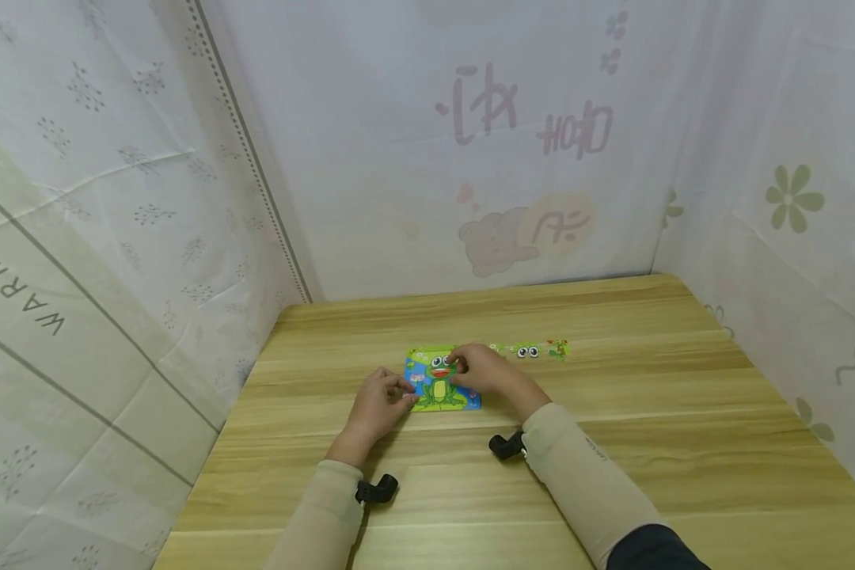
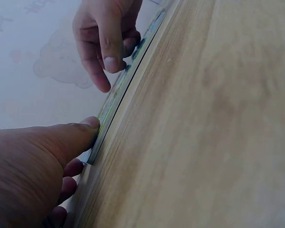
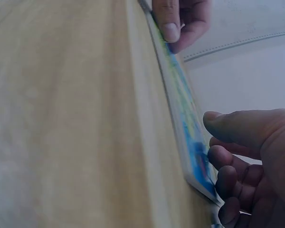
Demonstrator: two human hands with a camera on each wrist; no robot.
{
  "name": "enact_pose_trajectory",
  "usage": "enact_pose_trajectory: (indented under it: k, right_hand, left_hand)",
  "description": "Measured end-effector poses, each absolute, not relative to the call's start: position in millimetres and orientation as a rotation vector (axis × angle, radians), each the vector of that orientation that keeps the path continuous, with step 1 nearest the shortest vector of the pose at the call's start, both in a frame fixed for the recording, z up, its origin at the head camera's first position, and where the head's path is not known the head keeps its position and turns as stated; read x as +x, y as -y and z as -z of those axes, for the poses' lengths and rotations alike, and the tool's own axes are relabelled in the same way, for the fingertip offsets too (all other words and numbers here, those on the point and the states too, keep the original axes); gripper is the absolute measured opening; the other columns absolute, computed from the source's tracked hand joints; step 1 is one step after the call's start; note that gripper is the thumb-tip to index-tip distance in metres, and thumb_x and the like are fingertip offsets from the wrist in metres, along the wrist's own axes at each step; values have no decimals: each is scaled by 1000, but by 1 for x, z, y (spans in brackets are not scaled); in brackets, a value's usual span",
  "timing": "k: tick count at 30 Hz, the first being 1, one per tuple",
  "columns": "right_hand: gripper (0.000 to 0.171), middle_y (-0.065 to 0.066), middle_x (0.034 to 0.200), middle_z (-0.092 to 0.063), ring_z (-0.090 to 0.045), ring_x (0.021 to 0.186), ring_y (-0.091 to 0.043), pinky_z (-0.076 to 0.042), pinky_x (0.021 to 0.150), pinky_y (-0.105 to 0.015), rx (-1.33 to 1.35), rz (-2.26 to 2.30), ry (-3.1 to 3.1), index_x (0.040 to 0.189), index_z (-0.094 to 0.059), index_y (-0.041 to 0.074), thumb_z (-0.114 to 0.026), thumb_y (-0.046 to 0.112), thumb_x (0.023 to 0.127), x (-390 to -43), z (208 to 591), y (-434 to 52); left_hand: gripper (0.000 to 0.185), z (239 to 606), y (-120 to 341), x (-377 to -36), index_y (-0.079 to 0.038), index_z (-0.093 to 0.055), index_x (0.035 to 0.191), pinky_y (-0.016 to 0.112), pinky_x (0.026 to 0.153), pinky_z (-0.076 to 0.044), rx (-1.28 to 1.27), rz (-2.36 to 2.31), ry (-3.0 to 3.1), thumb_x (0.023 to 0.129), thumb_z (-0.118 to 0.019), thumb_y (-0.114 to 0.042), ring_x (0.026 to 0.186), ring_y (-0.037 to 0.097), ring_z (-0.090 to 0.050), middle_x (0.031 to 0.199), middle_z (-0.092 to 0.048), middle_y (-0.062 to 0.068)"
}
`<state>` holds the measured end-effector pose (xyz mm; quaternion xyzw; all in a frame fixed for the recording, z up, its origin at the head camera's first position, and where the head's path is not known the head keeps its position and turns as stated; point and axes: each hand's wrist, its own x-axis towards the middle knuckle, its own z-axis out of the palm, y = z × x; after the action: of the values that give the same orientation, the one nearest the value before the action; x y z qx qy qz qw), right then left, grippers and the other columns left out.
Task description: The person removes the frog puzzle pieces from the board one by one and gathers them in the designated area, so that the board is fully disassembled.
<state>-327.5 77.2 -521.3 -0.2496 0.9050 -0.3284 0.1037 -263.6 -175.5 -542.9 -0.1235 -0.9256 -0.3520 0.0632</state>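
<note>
A frog puzzle [image 1: 440, 383] lies flat near the middle of the wooden table [image 1: 613, 443]. The left hand [image 1: 379, 402] is at the 9 o'clock side of the puzzle, and its thumb [image 2: 80, 133] presses on the edge of the board, with the other fingers curled below. The right hand [image 1: 486, 370] is at the 3 o'clock side, its fingers bent on the frog picture; I cannot tell if it pinches a piece. A strip of loose pieces [image 1: 530, 350] lies at 2 o'clock from the puzzle, just beside it.
</note>
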Motion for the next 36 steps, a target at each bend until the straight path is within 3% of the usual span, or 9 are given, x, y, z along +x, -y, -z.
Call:
enact_pose_trajectory:
  k: [21, 27, 33, 36]
  right_hand:
    - [38, 3, 78, -57, -52, 64, -13, -46, 59, -29, -723, 822, -2730, 121, -63, 12, -70, 33, 90, -323, 519, -70]
    - [39, 4, 81, -57, -53, 66, -13, -48, 61, -29, -722, 804, -2743, 122, -62, 13, -70, 35, 90, -322, 519, -71]
    - [38, 4, 81, -57, -54, 66, -13, -48, 61, -29, -730, 811, -2735, 120, -63, 13, -70, 34, 90, -322, 517, -70]
    - [37, 4, 82, -57, -54, 66, -12, -48, 61, -29, -732, 808, -2729, 120, -63, 14, -70, 34, 90, -322, 516, -70]
  left_hand:
    - [11, 547, 177, -266, -24, -72, 91, 35, 80, -48, -418, 1040, 2762, 84, -77, -30, 93, 16, -52, 98, -54, -6]
    - [10, 550, 175, -267, -23, -73, 94, 32, 79, -48, -471, 979, 2731, 84, -76, -26, 93, 12, -49, 101, -52, -8]
    - [10, 548, 164, -265, -23, -75, 95, 29, 70, -48, -612, 920, 2683, 85, -76, -24, 84, 12, -50, 99, -53, -8]
    - [11, 547, 159, -263, -23, -75, 98, 28, 73, -50, -664, 909, 2696, 87, -74, -25, 88, 11, -52, 100, -54, -8]
